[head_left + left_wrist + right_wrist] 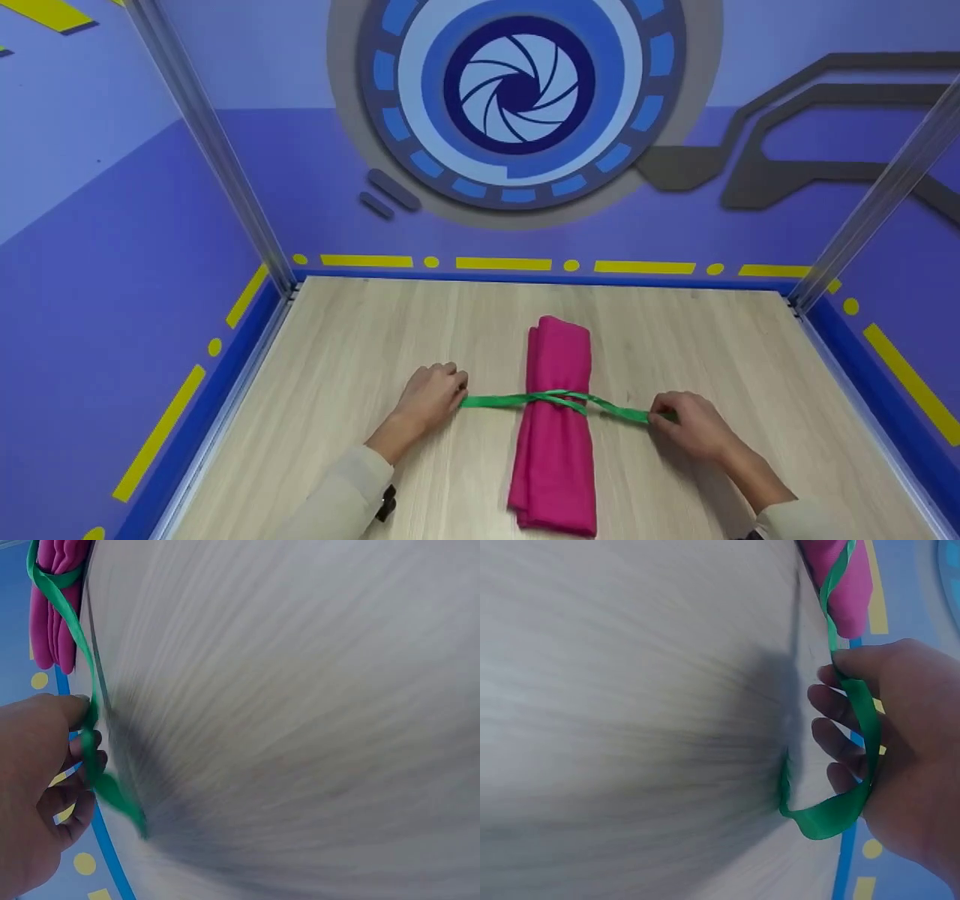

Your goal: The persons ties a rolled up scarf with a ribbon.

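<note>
A folded bright pink cloth lies lengthwise on the wooden tabletop. Around its middle runs a green ribbon, crossed over itself on top of the cloth. To the left of the cloth, my left hand pinches one end of the ribbon between thumb and fingers; in the left wrist view a loose tail of ribbon hangs past the fingers. On the other side my right hand pinches the other end, and its spare ribbon curls below the palm in the right wrist view. Both ribbon lengths stretch outward from the cloth.
The light wood tabletop is bounded by blue printed panels at the back and sides. Metal posts stand at the two back corners. A dark band shows at the left sleeve.
</note>
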A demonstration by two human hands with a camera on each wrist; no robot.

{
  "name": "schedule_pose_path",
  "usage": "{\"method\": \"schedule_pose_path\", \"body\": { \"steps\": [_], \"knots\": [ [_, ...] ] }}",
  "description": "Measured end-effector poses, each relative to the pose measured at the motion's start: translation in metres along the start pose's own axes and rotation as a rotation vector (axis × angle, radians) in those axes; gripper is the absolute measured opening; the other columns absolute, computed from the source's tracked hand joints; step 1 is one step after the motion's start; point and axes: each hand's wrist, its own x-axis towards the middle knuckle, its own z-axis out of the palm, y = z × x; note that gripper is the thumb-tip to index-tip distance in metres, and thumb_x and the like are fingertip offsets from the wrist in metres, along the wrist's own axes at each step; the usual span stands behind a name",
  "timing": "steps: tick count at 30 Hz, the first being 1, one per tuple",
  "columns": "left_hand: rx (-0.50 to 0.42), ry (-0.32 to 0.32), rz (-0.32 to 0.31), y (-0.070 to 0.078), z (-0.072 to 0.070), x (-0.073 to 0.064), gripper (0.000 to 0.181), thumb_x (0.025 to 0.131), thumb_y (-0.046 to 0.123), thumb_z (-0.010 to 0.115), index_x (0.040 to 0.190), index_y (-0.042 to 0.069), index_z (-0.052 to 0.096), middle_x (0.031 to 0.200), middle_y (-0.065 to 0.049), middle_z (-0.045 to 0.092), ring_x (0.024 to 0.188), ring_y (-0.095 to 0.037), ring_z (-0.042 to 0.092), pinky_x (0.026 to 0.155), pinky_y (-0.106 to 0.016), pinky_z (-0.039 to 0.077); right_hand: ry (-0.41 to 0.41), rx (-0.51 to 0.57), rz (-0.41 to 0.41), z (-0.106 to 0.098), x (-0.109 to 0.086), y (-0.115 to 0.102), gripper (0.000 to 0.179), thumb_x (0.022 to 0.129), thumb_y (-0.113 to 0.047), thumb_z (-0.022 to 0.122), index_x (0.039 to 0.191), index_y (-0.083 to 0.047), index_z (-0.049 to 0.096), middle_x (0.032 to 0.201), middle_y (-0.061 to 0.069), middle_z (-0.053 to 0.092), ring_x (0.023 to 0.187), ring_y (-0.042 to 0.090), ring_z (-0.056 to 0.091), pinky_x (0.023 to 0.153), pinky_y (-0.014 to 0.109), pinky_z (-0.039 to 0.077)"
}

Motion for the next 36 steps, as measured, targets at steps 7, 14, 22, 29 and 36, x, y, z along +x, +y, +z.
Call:
{"method": "schedule_pose_path", "body": {
  "steps": [7, 14, 22, 29, 36],
  "knots": [
    [-0.015, 0.024, 0.006, 0.012, -0.002, 0.003, 0.013, 0.104, 0.019, 0.067, 0.101, 0.013, 0.078, 0.097, -0.002, 0.067, 0.087, -0.022, 0.066, 0.07, -0.037, 0.053, 0.0, -0.012, -0.022, 0.001, -0.001, -0.011, 0.005, 0.096, -0.014, 0.078, 0.098, -0.014, 0.074, 0.088, -0.008, 0.064, 0.086, 0.015, 0.055, 0.077, 0.042, 0.046],
    [-0.103, 0.071, 0.07, 0.03, -0.003, 0.015, 0.01, 0.101, 0.017, 0.071, 0.105, 0.013, 0.079, 0.1, 0.0, 0.068, 0.088, -0.019, 0.066, 0.073, -0.033, 0.056, 0.03, -0.022, -0.023, 0.008, 0.003, -0.022, 0.021, 0.094, -0.014, 0.08, 0.112, -0.007, 0.074, 0.099, 0.0, 0.066, 0.096, 0.02, 0.06, 0.084, 0.052, 0.048],
    [-0.169, 0.066, 0.095, 0.051, 0.001, 0.025, 0.011, 0.099, 0.016, 0.075, 0.107, 0.012, 0.08, 0.1, 0.001, 0.066, 0.091, -0.014, 0.069, 0.077, -0.027, 0.057, 0.07, 0.035, -0.068, 0.027, 0.015, -0.036, 0.024, 0.093, -0.01, 0.08, 0.115, -0.002, 0.074, 0.105, 0.006, 0.068, 0.099, 0.023, 0.063, 0.087, 0.05, 0.055],
    [-0.213, 0.061, 0.085, 0.069, 0.007, 0.031, 0.014, 0.101, 0.021, 0.076, 0.112, 0.014, 0.079, 0.107, 0.003, 0.065, 0.098, -0.01, 0.07, 0.08, -0.023, 0.057, 0.116, 0.09, -0.079, 0.038, 0.028, -0.051, 0.024, 0.093, -0.004, 0.078, 0.116, -0.001, 0.073, 0.105, 0.007, 0.069, 0.095, 0.021, 0.065, 0.083, 0.046, 0.056],
    [-0.282, 0.047, 0.075, 0.08, 0.01, 0.037, 0.013, 0.102, 0.023, 0.074, 0.113, 0.016, 0.075, 0.106, 0.005, 0.069, 0.097, -0.008, 0.069, 0.079, -0.024, 0.057, 0.14, 0.101, -0.103, 0.048, 0.037, -0.065, 0.023, 0.092, -0.003, 0.08, 0.112, -0.01, 0.073, 0.103, 0.005, 0.067, 0.085, 0.014, 0.055, 0.076, 0.037, 0.051]
  ]
}}
